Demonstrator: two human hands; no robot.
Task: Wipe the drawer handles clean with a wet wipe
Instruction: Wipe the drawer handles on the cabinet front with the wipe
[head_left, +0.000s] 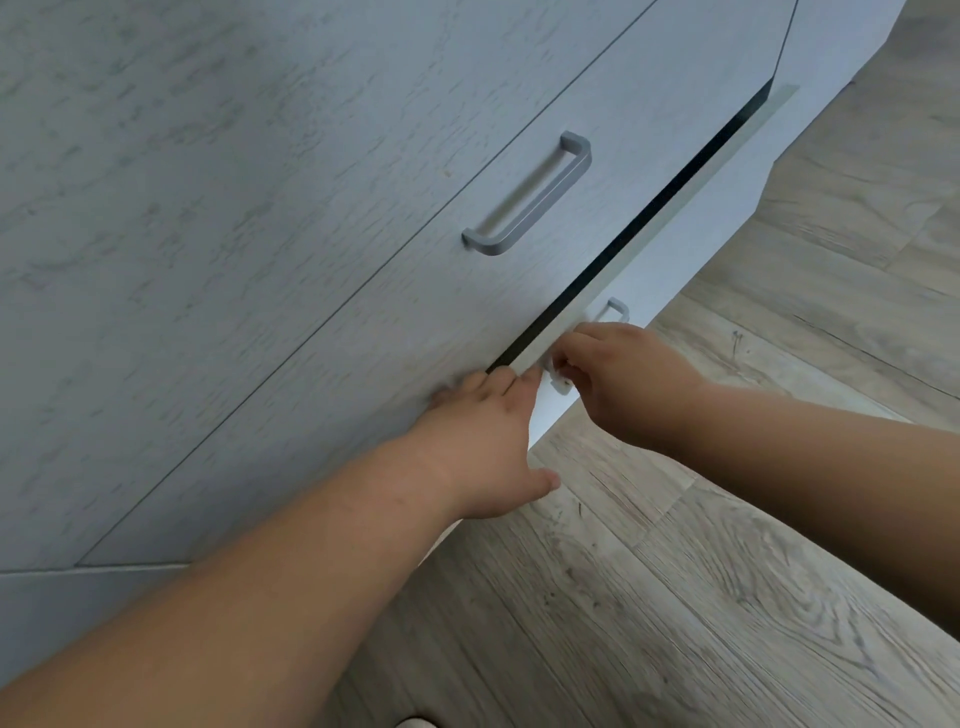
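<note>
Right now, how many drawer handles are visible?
2: the upper handle sits untouched on the closed drawer; the lower handle is mostly hidden behind the right hand. Others may lie outside view.

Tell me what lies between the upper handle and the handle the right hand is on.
In the head view, between upper handle and lower handle: bare drawer front, then a dark gap.

The drawer fronts (322, 218) are showing a pale, matt wood-grain laminate with a faintly rough texture. The upper handle (530, 195) is looking like smooth grey metal with a satin sheen. The floor (675, 597) is appearing as matt grey-brown wood-look planks with visible grain and knots.
</note>
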